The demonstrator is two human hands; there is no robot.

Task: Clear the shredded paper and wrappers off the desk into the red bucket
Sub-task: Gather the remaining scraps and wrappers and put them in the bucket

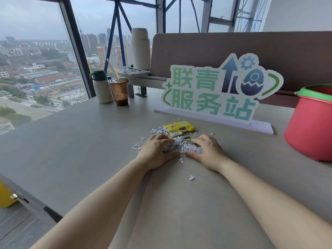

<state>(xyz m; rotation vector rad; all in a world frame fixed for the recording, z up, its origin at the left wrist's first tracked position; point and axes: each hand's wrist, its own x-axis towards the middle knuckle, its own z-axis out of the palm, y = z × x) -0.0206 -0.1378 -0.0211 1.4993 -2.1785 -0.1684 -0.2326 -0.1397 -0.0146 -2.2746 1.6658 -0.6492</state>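
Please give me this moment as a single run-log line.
phase: gathering | left hand and right hand: cupped around shredded paper | yellow wrapper: beyond pile | red bucket: right, untouched

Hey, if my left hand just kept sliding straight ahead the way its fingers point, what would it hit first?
The left hand points up and to the right, so it would most likely push into the shredded paper already at its fingertips, then probably the yellow wrapper beyond. Depth is hard to judge from this view.
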